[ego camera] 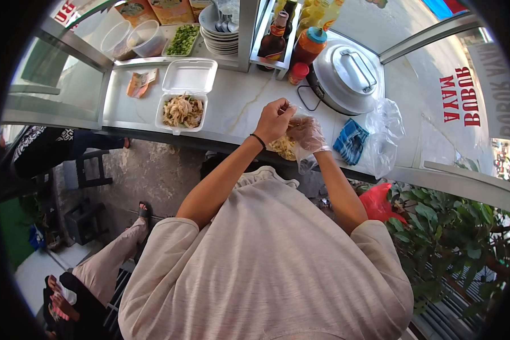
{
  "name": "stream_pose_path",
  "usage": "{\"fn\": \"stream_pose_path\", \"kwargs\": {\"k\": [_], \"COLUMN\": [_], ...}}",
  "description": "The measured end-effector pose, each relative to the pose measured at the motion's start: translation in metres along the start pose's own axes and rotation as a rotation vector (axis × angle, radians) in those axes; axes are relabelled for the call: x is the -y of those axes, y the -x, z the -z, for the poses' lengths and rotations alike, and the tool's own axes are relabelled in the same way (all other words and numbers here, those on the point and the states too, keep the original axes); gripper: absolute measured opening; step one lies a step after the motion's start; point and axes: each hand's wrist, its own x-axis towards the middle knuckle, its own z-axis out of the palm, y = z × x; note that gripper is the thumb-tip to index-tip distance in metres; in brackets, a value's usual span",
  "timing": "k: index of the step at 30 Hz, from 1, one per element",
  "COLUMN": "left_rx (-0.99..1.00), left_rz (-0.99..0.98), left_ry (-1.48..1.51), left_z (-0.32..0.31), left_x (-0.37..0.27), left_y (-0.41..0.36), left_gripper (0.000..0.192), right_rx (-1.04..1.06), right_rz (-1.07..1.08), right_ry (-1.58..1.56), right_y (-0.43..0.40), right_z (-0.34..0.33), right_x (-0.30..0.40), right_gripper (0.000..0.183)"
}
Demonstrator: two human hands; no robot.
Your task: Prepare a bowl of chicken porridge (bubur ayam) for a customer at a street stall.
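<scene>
My left hand, bare with a black band at its wrist, pinches thin clear plastic near the fingertips of my right hand. Clear plastic wraps my right hand; whether its fingers grip anything is unclear. Pale yellowish food shows in or behind clear plastic, just below both hands at the counter's front edge. To the left, an open white foam box holds shredded, light brown food with green bits. A blue checked cloth and a crumpled clear plastic bag lie right of my hands.
Behind my hands stand a lidded metal pot, a red-capped jar, an orange sauce bottle and a rack of bottles. Banknotes, stacked bowls and a tray of chopped greens are farther left. Other people are at left.
</scene>
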Motion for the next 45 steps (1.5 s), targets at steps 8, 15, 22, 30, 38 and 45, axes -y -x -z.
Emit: {"fn": "stream_pose_path", "kwargs": {"k": [8,15,22,30,38,45], "left_rx": [0.187,0.233,-0.274,-0.557,-0.489,-0.543], "left_rz": [-0.056,0.388,0.509,1.062,0.996,0.886], "left_ry": [-0.146,-0.047,-0.661,-0.303,-0.328,-0.034], "left_z": [0.094,0.280,0.413,0.442,0.428,0.437], "left_x": [-0.059,0.021,0.177,0.252,0.235,0.269], "left_y": [0.022,0.134,0.251,0.349,0.340,0.315], "left_gripper": [0.027,0.027,0.028,0.022,0.021,0.024], "right_rx": [-0.336,-0.254,-0.040,0.023,0.023,-0.144], "right_rz": [-0.248,-0.310,0.053,0.659,0.365,0.423], "right_ry": [-0.584,-0.516,-0.527,0.809,-0.395,-0.041], "right_y": [0.043,0.043,-0.101,-0.141,-0.117,-0.113], "right_z": [0.029,-0.034,-0.181,-0.238,-0.223,-0.220], "right_x": [0.010,0.123,0.181,0.178,0.212,0.207], "right_gripper": [0.038,0.034,0.025,0.032,0.027,0.017]}}
